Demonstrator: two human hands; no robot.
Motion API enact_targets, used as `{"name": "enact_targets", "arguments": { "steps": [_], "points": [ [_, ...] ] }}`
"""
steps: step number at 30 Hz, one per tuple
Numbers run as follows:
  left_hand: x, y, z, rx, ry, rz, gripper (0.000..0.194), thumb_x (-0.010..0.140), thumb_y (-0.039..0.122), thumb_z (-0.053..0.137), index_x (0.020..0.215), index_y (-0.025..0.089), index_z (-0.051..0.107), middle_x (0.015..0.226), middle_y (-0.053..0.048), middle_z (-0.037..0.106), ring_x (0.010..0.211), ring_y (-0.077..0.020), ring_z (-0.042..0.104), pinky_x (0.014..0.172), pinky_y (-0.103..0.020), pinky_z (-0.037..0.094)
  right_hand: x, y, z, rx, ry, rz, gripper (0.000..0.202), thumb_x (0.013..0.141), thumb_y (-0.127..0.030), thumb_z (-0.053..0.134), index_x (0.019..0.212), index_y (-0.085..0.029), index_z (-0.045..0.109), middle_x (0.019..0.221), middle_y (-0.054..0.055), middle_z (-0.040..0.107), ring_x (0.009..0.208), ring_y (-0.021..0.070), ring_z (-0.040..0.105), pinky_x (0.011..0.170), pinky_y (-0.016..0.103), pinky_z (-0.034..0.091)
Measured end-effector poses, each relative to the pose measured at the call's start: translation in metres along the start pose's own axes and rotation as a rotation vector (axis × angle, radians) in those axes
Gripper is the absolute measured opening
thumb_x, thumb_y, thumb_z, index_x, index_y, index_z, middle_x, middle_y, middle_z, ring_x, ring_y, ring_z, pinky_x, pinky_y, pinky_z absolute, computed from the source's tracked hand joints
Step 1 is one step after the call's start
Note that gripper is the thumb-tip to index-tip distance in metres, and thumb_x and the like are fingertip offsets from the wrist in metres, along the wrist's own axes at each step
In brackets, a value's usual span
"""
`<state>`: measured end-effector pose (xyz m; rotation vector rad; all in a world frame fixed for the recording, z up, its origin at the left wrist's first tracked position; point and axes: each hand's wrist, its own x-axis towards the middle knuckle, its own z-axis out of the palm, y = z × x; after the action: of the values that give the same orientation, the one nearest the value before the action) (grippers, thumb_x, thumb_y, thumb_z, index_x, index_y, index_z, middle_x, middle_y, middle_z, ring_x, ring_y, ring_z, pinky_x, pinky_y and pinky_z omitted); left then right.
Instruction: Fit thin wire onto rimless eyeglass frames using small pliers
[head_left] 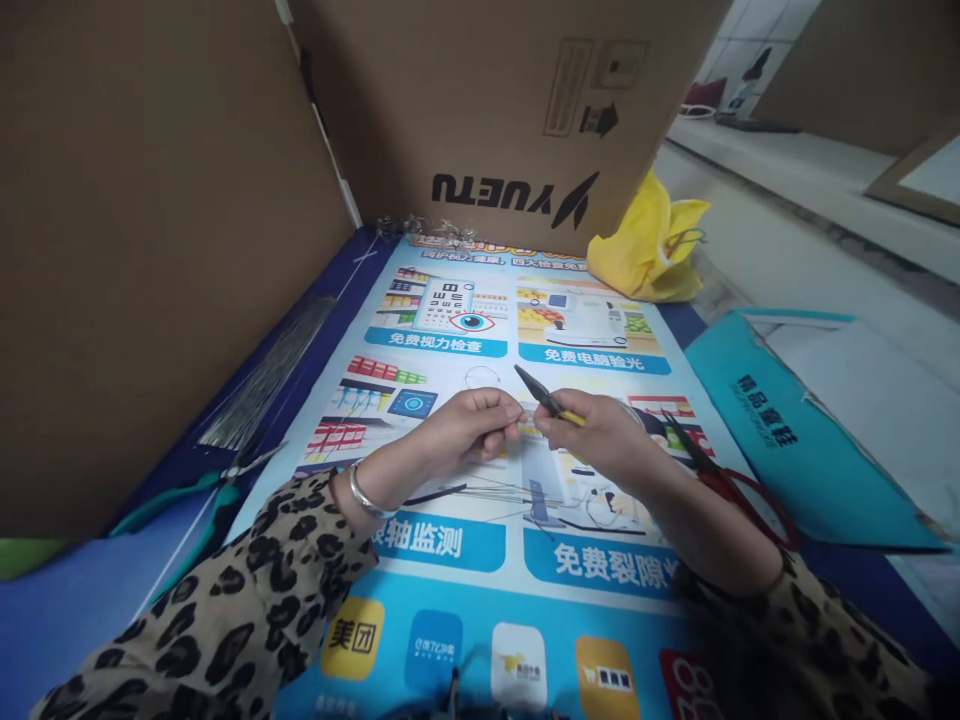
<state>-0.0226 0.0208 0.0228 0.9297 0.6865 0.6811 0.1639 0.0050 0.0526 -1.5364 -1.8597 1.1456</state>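
Pinched piece [528, 419] too tiny to tell; sleeves [255, 585] cropped.

"YUETU" on cardboard [480, 110]; "免费视力检查" on poster [450, 588]; "精品童鞋" on turquoise box [817, 470].

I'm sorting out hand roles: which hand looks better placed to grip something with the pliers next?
Probably the right hand: it holds the pliers, their dark tips jutting forward. The left hand shows no tool; it is pinched close by, on what I cannot tell.
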Motion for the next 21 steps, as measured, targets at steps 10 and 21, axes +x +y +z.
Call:
{"name": "enact_targets", "arguments": {
  "steps": [10,21],
  "points": [
    [0.002,-0.012,-0.006,0.035,-0.026,0.009,0.022,0.078,0.036,0.062,0.079,0.016,0.053,0.048,0.003,0.054,0.041,-0.0068,0.049,0.046,-0.019,0.032,-0.005,0.013,0.008,0.298,-0.105,0.059,0.022,0.076,-0.041,0.056,0.075,-0.019,0.054,0.058,-0.003,0.053,0.049,0.008,0.039,0.046,0.022,0.028],
    [0.002,-0.02,0.004,0.001,0.027,0.047,0.024,0.076,0.036,0.064,0.077,0.015,0.051,0.052,0.001,0.061,0.044,-0.0077,0.055,0.048,-0.017,0.039,-0.008,0.026,0.019,0.466,-0.091,0.003,0.019,0.077,-0.038,0.06,0.076,-0.019,0.055,0.061,-0.002,0.056,0.058,0.01,0.047,0.055,0.024,0.034]
  ]
}}
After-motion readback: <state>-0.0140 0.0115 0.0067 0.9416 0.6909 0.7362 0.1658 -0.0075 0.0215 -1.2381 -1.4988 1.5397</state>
